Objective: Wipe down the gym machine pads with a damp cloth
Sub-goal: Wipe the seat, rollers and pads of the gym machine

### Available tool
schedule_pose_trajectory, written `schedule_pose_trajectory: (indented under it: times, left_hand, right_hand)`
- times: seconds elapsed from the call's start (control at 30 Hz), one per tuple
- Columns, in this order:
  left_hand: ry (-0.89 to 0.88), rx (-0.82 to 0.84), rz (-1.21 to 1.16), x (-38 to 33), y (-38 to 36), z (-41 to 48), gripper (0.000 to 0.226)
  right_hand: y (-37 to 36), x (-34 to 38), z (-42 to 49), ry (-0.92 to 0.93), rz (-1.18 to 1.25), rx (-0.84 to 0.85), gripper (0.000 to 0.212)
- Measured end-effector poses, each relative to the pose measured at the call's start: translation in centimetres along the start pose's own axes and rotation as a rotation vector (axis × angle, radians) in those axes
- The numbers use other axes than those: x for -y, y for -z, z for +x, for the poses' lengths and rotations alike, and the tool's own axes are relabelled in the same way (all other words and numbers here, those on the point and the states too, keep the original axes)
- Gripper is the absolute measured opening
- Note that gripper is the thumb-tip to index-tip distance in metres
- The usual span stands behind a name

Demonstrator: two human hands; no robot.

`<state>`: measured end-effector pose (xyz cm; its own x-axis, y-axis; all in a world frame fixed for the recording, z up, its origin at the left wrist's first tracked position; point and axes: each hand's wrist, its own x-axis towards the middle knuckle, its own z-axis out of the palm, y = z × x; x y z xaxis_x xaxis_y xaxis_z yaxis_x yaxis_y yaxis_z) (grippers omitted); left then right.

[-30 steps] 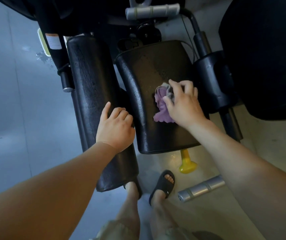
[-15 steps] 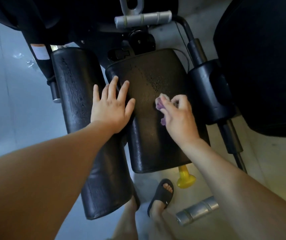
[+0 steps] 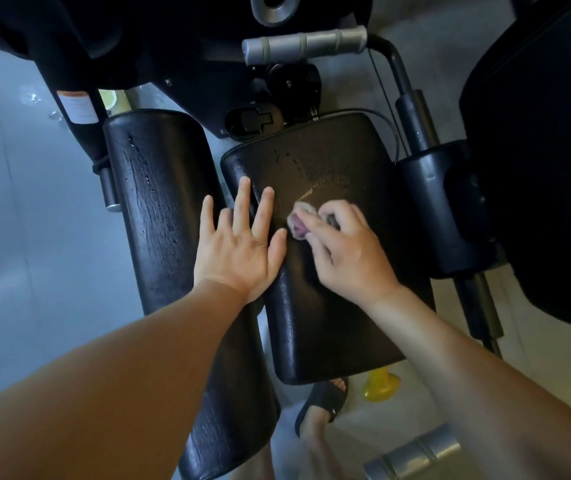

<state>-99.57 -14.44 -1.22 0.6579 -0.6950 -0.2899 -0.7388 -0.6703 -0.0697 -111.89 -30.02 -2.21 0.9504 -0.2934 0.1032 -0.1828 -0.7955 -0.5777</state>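
The person leans over a black gym machine. The left hand lies flat with its fingers spread and straight, bridging the gap between the long side pad and the centre pad; its fingertips rest on the left edge of the centre pad. The right hand has its fingers curled round a bunched purple cloth and presses it on the upper middle of the centre pad, just beside the left hand's thumb. Only a small wad of the cloth shows past the knuckles.

Beyond the cloth, beads and an arc of water glisten on the centre pad, and wet streaks run down the long side pad. To the right of the centre pad sits a short black roller pad on a bar, and further right a large dark pad fills the edge of the view. A grey ribbed handle crosses the top of the frame. Below the centre pad, a foot in a black sandal stands on the pale floor, near a yellow knob and a second grey handle.
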Motion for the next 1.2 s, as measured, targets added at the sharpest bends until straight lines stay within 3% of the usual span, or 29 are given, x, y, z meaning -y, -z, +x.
schedule_pose_trajectory:
  times: [0.23,0.4,0.47,0.57,0.67,0.93,1.0,1.1,1.13,1.2]
  left_hand:
    - [-0.008,-0.003,0.002,0.0,0.0,0.1,0.072]
    - [-0.016,-0.002,-0.008,0.0,-0.1,0.2,0.071]
    - [-0.013,0.003,-0.014,0.0,0.0,0.2,0.072]
    - [-0.016,0.008,-0.014,0.0,0.1,0.2,0.072]
    - [-0.021,0.009,-0.014,0.0,0.1,0.1,0.071]
    - [-0.015,0.028,-0.001,-0.1,0.2,0.2,0.072]
    - [-0.014,0.030,0.004,-0.2,0.2,0.2,0.072]
    - [-0.011,0.032,0.006,-0.1,0.4,0.2,0.072]
    - [-0.011,0.032,0.004,-0.2,0.4,0.2,0.072]
    - [-0.013,0.034,0.006,-0.2,0.4,0.2,0.072]
  right_hand:
    - [-1.1,-3.7,5.4,-0.296,-0.066,-0.225,0.037]
    - [-0.6,-0.1,4.6,-0.065,0.071,-0.013,0.039]
    - [0.4,-0.8,4.1,-0.074,0.089,-0.032,0.032]
    - [1.5,-3.9,4.7,-0.332,0.054,-0.269,0.024]
    - [1.3,-6.4,5.5,-0.572,-0.057,-0.289,0.026]
    - [1.0,-2.3,3.4,-0.115,-0.039,0.002,0.015]
    - [1.7,-3.6,3.5,-0.201,-0.011,-0.110,0.014]
    - [2.1,-7.2,4.3,-0.552,-0.015,-0.317,0.018]
    - [2.0,-7.9,4.4,-0.622,-0.058,-0.312,0.022]
    - [1.4,-7.7,4.0,-0.573,-0.144,-0.238,0.027]
